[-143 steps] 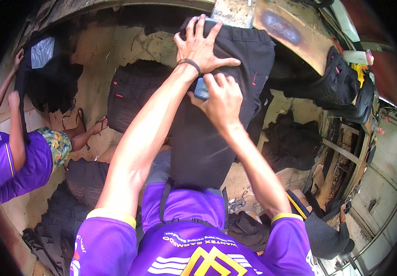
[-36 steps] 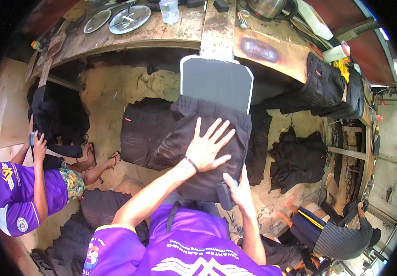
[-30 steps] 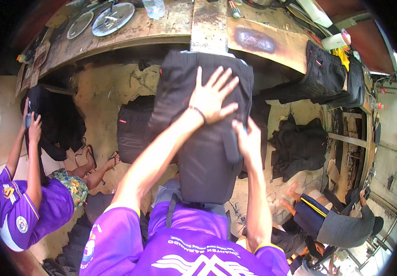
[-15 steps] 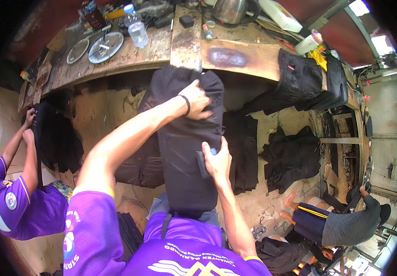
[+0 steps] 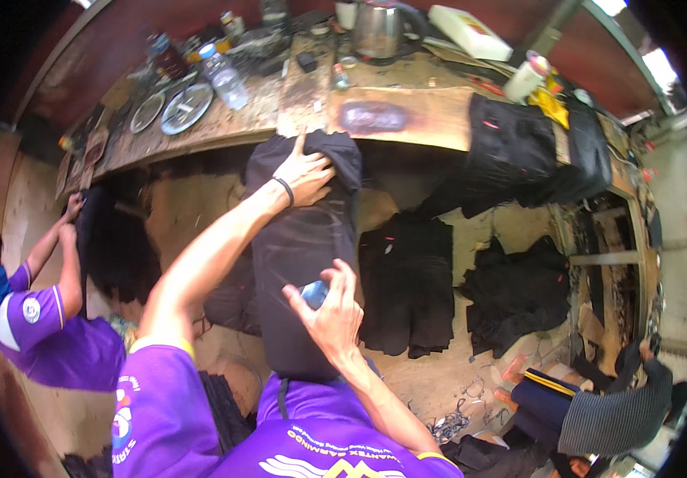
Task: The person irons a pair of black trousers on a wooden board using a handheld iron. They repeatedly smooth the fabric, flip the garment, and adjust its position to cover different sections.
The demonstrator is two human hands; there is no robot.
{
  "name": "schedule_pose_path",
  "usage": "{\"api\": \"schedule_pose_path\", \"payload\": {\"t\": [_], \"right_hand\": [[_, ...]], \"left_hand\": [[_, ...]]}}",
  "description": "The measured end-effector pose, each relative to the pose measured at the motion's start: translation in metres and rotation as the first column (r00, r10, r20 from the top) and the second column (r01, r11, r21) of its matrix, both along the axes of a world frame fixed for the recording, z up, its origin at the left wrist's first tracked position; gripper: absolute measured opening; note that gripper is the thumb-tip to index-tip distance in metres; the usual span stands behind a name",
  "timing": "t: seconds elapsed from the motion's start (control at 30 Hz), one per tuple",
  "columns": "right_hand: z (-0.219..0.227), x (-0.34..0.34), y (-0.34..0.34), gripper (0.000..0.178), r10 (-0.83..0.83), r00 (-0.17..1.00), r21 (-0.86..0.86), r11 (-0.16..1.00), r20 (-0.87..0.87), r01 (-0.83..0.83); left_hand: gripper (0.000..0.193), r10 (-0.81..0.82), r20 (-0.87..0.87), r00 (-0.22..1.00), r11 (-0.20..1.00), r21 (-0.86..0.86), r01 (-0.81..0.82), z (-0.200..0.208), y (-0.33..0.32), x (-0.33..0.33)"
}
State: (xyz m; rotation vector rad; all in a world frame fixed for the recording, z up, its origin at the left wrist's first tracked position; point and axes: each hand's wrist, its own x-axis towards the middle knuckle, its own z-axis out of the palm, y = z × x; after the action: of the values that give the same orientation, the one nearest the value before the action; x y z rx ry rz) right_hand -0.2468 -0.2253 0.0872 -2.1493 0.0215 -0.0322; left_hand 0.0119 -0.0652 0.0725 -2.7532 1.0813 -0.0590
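A black garment (image 5: 299,263), which looks like trousers, is stretched over a long narrow form running from the bench edge to my lap. My left hand (image 5: 305,179) lies on its far part, fingers apart and the index finger pointing toward the bench. A dark band circles that wrist. My right hand (image 5: 335,319) is over the lower half of the garment, gripping a small blue pad (image 5: 313,295) between thumb and fingers. My palm and fingers hide part of the pad, and its underside does not show. Pale scuff lines cross the black cloth.
The wooden bench (image 5: 264,111) bears plates (image 5: 186,109), a water bottle (image 5: 224,76) and a kettle (image 5: 379,30). Black garments (image 5: 510,151) hang over its right edge; others (image 5: 407,287) hang beside my knees. A co-worker (image 5: 56,327) is at left, another person (image 5: 614,406) at right.
My right hand has moved left from the garment's edge onto its middle, with the pad. My left hand now lies farther left on the garment's upper part. The whole view has shifted slightly.
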Motion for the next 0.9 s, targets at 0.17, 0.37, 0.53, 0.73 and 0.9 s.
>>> {"api": "schedule_pose_path", "payload": {"t": [0.17,0.37,0.53,0.73,0.9], "right_hand": [[-0.021,-0.035,0.005,0.07,0.515,0.776,-0.37,0.844,0.365,-0.387],[-0.033,-0.044,-0.001,0.073,0.668,0.744,-0.393,0.684,-0.003,-0.615],[0.006,0.054,0.03,0.064,0.711,0.701,-0.368,0.665,0.045,-0.65],[-0.052,0.2,0.055,0.058,0.61,0.735,-0.506,0.753,0.295,-0.422],[-0.082,0.061,0.027,0.054,0.511,0.86,-0.493,0.749,0.007,-0.442]], "left_hand": [[0.035,-0.071,0.462,0.884,0.862,-0.418,0.288,-0.043,0.013,-0.028],[0.07,0.186,0.038,0.982,0.748,-0.653,-0.116,-0.057,0.026,0.006],[0.076,0.085,-0.123,0.989,0.83,-0.541,-0.139,-0.05,0.038,0.045],[0.09,0.111,-0.125,0.986,0.882,-0.445,-0.156,-0.048,0.049,0.072],[0.092,0.158,-0.185,0.97,0.875,-0.428,-0.225,-0.042,0.047,0.072]]}}
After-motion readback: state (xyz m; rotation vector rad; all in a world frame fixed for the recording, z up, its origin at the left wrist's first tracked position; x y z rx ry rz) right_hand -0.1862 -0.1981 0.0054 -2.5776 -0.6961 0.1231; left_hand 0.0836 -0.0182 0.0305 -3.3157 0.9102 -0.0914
